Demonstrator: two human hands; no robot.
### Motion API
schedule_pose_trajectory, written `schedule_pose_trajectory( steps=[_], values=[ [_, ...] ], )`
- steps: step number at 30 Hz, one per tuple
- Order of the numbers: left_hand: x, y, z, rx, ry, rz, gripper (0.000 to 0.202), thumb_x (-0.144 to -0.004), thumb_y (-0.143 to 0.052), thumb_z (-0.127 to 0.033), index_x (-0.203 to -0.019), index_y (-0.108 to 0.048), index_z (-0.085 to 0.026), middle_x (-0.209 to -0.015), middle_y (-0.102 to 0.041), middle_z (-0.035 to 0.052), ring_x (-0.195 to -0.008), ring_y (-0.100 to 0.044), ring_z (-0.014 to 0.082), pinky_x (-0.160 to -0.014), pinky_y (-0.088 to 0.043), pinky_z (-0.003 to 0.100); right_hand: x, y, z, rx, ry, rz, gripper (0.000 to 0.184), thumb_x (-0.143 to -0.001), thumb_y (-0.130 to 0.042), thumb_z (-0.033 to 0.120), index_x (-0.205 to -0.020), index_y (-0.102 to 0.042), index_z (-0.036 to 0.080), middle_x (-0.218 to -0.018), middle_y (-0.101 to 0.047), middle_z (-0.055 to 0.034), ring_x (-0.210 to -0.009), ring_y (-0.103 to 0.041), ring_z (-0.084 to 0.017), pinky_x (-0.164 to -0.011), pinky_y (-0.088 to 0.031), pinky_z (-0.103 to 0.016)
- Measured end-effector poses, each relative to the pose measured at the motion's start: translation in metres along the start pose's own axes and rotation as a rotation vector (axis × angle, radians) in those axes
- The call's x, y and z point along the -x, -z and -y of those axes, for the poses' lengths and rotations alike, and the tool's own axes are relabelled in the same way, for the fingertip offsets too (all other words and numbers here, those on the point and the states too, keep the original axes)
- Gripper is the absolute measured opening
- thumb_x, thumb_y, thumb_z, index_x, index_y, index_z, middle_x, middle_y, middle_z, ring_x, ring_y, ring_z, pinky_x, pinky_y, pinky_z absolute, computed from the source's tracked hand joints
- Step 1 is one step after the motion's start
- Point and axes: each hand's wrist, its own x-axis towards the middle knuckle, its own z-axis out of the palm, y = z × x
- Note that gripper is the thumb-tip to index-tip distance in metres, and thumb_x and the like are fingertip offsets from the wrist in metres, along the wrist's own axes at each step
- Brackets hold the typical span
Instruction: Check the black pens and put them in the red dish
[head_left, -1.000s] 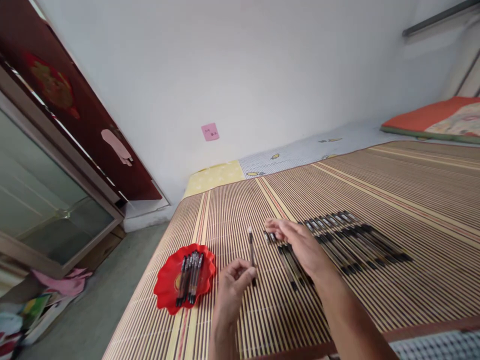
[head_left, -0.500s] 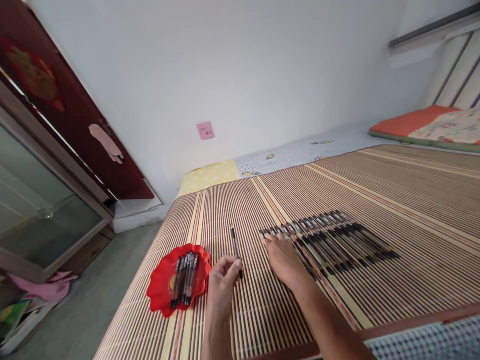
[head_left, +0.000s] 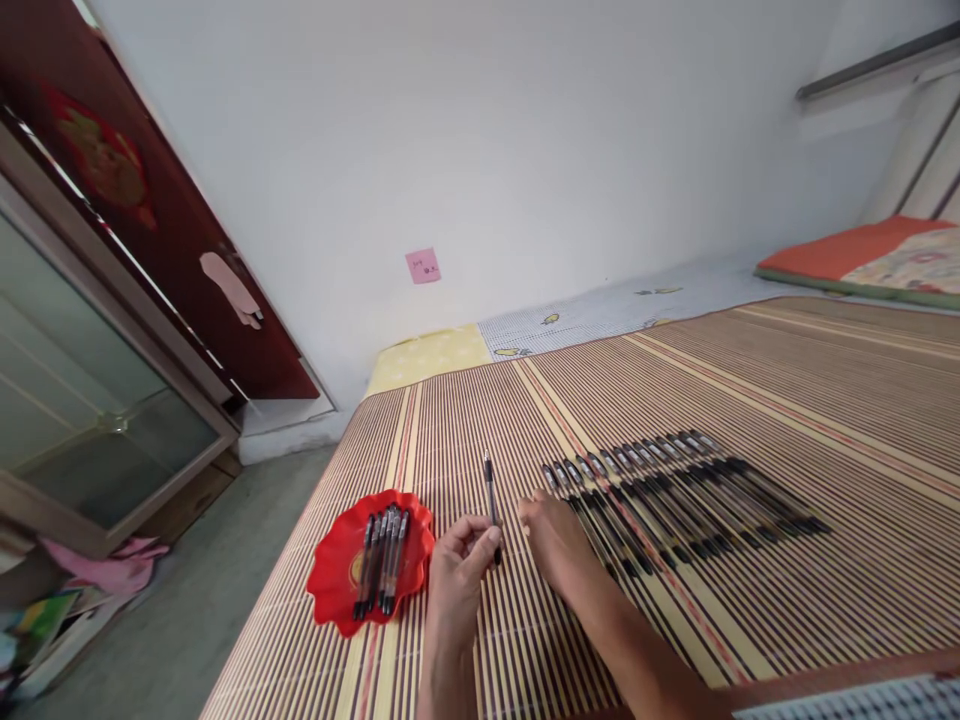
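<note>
The person's left hand (head_left: 459, 565) has its thumb and pointing finger closed in a pinch on a thin black and clear plastic pen (head_left: 490, 490). The pen's pale tip points away from the person, and its black end peeks out below the fingers. The other left fingers are bent, and part of the pen is hidden behind the thumb. The right hand (head_left: 555, 540) is near that pen, with its fingers curled in. Its fingertips are turned away, so one cannot tell if it holds something small. Just beside it is a long row of black and clear plastic pens (head_left: 675, 500), lying side by side on the brown and tan striped mat (head_left: 517, 660). Some of these pens are so close together that they are hard to count. On the other side, near the left hand, a shiny red plate with a wavy edge (head_left: 328, 570) holds a small bunch of black and clear pens (head_left: 384, 560). Both arms are cut off at the bottom.
</note>
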Motion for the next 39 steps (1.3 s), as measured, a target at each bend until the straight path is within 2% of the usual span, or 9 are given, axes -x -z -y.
schedule_pose_trajectory(
  steps=[3, 7, 10, 12, 15, 17, 21, 27, 39],
  values=[
    [0.000, 0.000, -0.001, -0.009, -0.002, 0.006, 0.032, -0.074, -0.086, -0.045, -0.085, -0.075, -0.017, -0.068, -0.062, -0.0022, -0.061, -0.048, 0.0095, -0.059, -0.039, 0.022, 0.001, -0.005, 0.002, -0.060, 0.027, 0.003, 0.033, -0.092, -0.043, 0.000, -0.093, -0.072, 0.015, -0.098, -0.075, -0.0143, -0.092, -0.069, -0.024, -0.076, -0.042, -0.032],
    [0.000, 0.001, 0.000, -0.023, -0.002, 0.021, 0.030, -0.075, -0.085, -0.044, -0.085, -0.076, -0.017, -0.070, -0.062, -0.0019, -0.063, -0.048, 0.0098, -0.060, -0.039, 0.022, 0.004, -0.006, 0.001, -0.148, 0.014, 0.016, 0.028, -0.081, -0.052, -0.005, -0.092, -0.071, 0.013, -0.098, -0.074, -0.0156, -0.094, -0.069, -0.026, -0.077, -0.043, -0.031],
    [0.000, 0.001, 0.003, -0.035, 0.001, 0.033, 0.031, -0.076, -0.085, -0.045, -0.085, -0.076, -0.017, -0.071, -0.061, -0.0015, -0.065, -0.049, 0.0108, -0.062, -0.040, 0.022, 0.005, 0.002, -0.001, -0.261, 0.015, 0.008, 0.015, -0.079, -0.062, 0.003, -0.082, -0.070, 0.015, -0.097, -0.073, -0.0122, -0.094, -0.068, -0.024, -0.077, -0.044, -0.029],
    [0.000, 0.001, 0.004, -0.044, 0.004, 0.037, 0.033, -0.075, -0.085, -0.046, -0.085, -0.075, -0.016, -0.070, -0.060, -0.0015, -0.065, -0.049, 0.0113, -0.062, -0.040, 0.023, 0.004, 0.012, -0.005, -0.374, 0.011, -0.030, 0.008, -0.085, -0.063, 0.013, -0.084, -0.070, 0.017, -0.095, -0.072, -0.0086, -0.088, -0.068, -0.021, -0.074, -0.046, -0.027],
    [0.001, -0.001, 0.004, -0.059, 0.008, 0.049, 0.033, -0.074, -0.085, -0.046, -0.085, -0.075, -0.016, -0.070, -0.060, -0.0010, -0.067, -0.049, 0.0123, -0.063, -0.040, 0.024, 0.001, 0.032, -0.013, -0.776, -0.013, -0.196, 0.018, -0.091, -0.063, 0.034, -0.090, -0.069, 0.018, -0.087, -0.073, -0.0057, -0.083, -0.069, -0.021, -0.072, -0.050, -0.028],
    [0.001, -0.002, 0.004, -0.091, 0.006, 0.075, 0.032, -0.075, -0.084, -0.045, -0.085, -0.075, -0.016, -0.072, -0.061, -0.0002, -0.069, -0.051, 0.0133, -0.065, -0.040, 0.024, -0.002, 0.043, -0.020, -1.119, -0.034, -0.349, 0.032, -0.083, -0.072, 0.050, -0.089, -0.070, 0.018, -0.083, -0.072, -0.0049, -0.082, -0.068, -0.022, -0.072, -0.051, -0.030],
    [0.000, -0.004, 0.006, -0.175, -0.001, 0.147, 0.029, -0.078, -0.082, -0.044, -0.086, -0.076, -0.017, -0.074, -0.064, 0.0015, -0.072, -0.053, 0.0155, -0.068, -0.041, 0.026, -0.003, 0.055, -0.028, -1.503, -0.072, -0.476, 0.044, -0.067, -0.086, 0.055, -0.087, -0.072, 0.018, -0.084, -0.072, -0.0050, -0.077, -0.066, -0.019, -0.068, -0.050, -0.029],
    [-0.001, -0.006, 0.012, -0.251, -0.018, 0.175, 0.026, -0.079, -0.081, -0.044, -0.086, -0.077, -0.018, -0.071, -0.061, -0.0003, -0.068, -0.049, 0.0147, -0.064, -0.037, 0.026, 0.000, 0.061, -0.027, -1.488, -0.049, -0.415, 0.038, -0.068, -0.086, 0.050, -0.084, -0.073, 0.019, -0.081, -0.069, -0.0021, -0.076, -0.062, -0.017, -0.069, -0.049, -0.027],
    [0.005, -0.011, 0.002, -0.209, -0.046, 0.209, 0.019, -0.086, -0.077, -0.039, -0.090, -0.078, -0.021, -0.079, -0.063, 0.0007, -0.076, -0.052, 0.0161, -0.071, -0.040, 0.027, 0.009, 0.066, -0.029, -1.318, 0.075, -0.130, 0.031, -0.076, -0.083, 0.045, -0.085, -0.070, 0.018, -0.082, -0.066, 0.0003, -0.080, -0.060, -0.016, -0.078, -0.047, -0.028]
  ],
)
